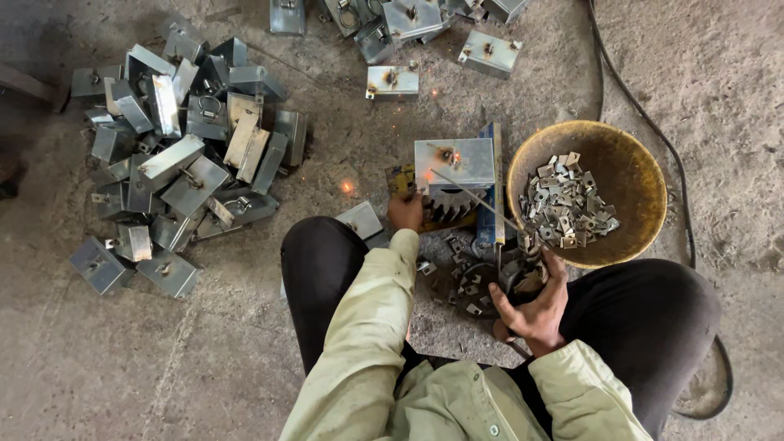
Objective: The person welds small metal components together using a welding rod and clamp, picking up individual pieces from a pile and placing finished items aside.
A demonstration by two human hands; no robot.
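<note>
The work looks to be mid-weld: the right hand (531, 306) is clamped on a holder with a thin welding rod (474, 196) reaching to a glowing spot on the small grey metal box (453, 163), which stands on the floor (204, 367) before the knees. The left hand (406, 211) is closed against the box's lower edge, steadying it (sparks lie nearby), so the next move probably calls for keeping the tip on the seam.

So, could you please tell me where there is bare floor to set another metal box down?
Bare floor lies between the pile of metal boxes and the box being welded, and right of the yellow bowl past the black cable. It is crowded by the left hand and right hand, where small brackets litter the floor.
</note>
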